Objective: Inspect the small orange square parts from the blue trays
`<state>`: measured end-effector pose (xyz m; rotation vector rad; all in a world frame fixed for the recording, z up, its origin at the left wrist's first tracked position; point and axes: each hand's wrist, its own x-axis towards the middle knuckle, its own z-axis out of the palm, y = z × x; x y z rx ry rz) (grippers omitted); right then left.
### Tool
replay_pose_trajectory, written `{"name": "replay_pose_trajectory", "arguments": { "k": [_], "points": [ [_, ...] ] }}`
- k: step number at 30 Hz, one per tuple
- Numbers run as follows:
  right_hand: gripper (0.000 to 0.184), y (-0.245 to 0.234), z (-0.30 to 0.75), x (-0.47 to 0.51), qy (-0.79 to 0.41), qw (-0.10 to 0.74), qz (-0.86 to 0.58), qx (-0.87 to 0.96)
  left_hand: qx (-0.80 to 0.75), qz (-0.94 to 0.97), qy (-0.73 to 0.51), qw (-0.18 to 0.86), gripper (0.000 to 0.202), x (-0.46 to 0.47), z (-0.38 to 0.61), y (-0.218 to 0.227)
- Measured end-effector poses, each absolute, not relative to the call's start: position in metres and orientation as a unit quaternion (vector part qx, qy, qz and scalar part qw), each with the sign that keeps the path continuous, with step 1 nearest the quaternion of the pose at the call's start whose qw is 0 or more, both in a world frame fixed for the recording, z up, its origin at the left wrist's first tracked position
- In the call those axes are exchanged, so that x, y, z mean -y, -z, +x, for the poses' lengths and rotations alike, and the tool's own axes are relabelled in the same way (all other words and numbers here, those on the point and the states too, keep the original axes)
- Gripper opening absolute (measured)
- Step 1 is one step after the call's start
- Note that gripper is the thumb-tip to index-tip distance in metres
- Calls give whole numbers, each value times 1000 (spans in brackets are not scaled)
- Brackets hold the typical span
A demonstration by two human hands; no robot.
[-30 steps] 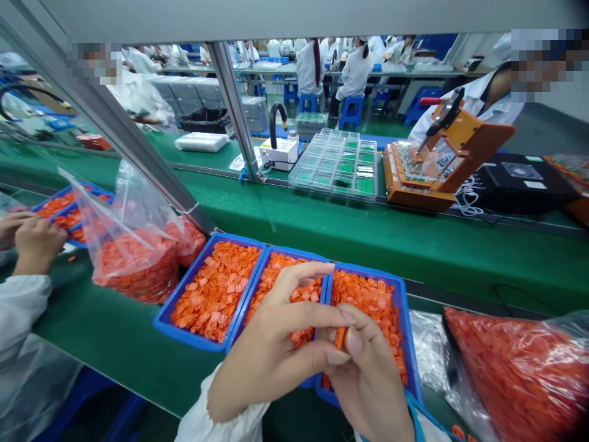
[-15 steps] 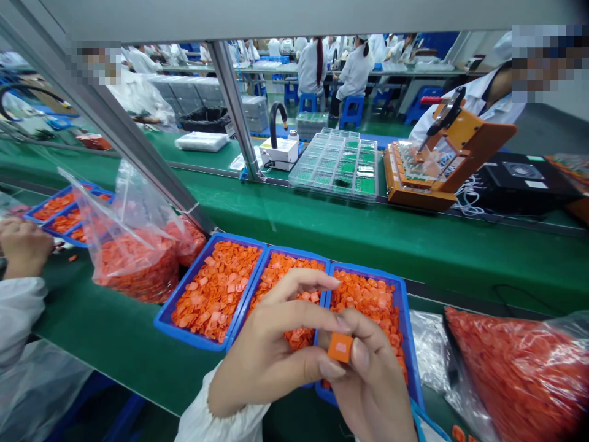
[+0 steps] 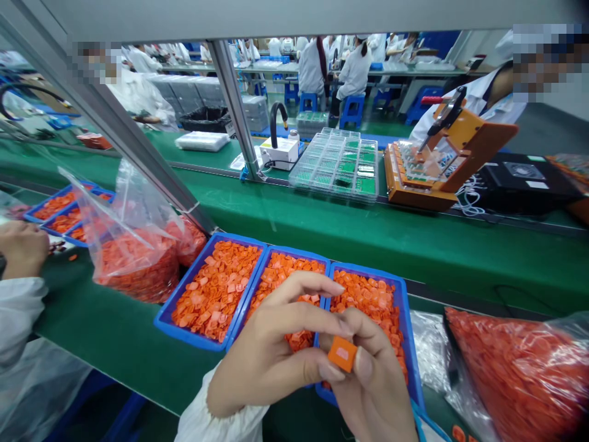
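Note:
A small square orange part (image 3: pixel 342 354) is pinched between both hands low in the middle of the view. My left hand (image 3: pixel 271 350) grips it with thumb and forefinger, the other fingers raised. My right hand (image 3: pixel 372 383) closes on it from the right with thumb and fingers. Just beyond the hands stand three blue trays side by side on the green bench: a left tray (image 3: pixel 166 313), a middle tray (image 3: pixel 297 253) and a right tray (image 3: pixel 405 319), each heaped with small orange parts (image 3: pixel 216 288).
A clear bag of orange parts (image 3: pixel 133 258) leans left of the trays, another bag (image 3: pixel 519 368) lies at the right. A co-worker's hand (image 3: pixel 21 248) works at the far left by more blue trays (image 3: pixel 55 209). Across the green belt: a clear compartment tray (image 3: pixel 340 166), an orange jig (image 3: pixel 442 166), other workers.
The orange part has turned in my fingers from edge-on to showing its flat face. The co-worker's hands at the left have drawn back towards the frame edge.

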<state>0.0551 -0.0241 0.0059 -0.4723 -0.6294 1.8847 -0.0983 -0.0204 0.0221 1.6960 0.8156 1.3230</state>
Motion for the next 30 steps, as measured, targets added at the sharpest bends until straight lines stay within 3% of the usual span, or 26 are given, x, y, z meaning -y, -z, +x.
{"name": "replay_pose_trajectory", "arguments": {
  "k": [30],
  "points": [
    [30,-5,56,25,-776,525,-229,265,-337,669,-524,406,25,22,-99,-24]
  ]
}}
